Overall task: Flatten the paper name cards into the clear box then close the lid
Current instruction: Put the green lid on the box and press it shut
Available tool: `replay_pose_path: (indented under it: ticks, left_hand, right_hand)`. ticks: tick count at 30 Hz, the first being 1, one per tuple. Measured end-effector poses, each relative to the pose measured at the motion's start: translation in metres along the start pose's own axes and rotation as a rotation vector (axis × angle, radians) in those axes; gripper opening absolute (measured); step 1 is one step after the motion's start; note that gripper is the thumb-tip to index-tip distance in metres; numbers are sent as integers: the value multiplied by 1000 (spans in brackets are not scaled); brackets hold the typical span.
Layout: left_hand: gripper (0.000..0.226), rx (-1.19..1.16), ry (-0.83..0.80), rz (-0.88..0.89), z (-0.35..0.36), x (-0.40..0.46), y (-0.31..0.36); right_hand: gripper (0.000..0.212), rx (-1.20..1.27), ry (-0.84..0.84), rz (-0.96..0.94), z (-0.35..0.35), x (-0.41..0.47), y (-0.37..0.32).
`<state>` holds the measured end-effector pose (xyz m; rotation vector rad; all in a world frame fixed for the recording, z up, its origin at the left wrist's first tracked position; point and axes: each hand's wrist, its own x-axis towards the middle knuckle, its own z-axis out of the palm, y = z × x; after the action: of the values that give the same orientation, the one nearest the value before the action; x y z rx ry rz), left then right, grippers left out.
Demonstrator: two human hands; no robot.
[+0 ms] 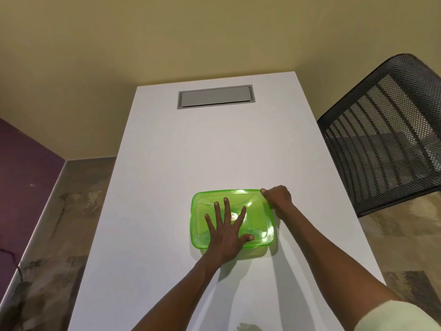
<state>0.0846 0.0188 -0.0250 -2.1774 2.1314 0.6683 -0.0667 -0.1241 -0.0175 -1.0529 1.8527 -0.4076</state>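
While the green lid (255,211) is sitting on top of the clear box (253,253), I am seeing the box lying on the near half of the white table (191,151), a little right of its middle. Only a thin strip of the box is showing below the lid's near edge, and I cannot tell what is lying inside. My left hand (226,231) is pressing flat on the lid, its fingers (226,206) spreading straight and the thumb pointing right. My right hand (278,198) is curling round the lid's far right corner, gripping its rim. Further out, a grey hatch (216,96) is lying flush in the table's far end. A black mesh chair (381,137) is standing beside the table on the right, and patterned floor is showing on both sides.
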Motion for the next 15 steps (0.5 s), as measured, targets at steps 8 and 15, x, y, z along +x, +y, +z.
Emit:
replay_pose_path:
  ticks: [8,15]
  left_hand:
    - [88,-13,-3,17,1,2,-1]
    - [87,-41,20,31,-1,1,-1]
  right_hand:
    - [44,-35,0,44,4,3,-2]
    - [31,-49,35,-23,2,-6,-1]
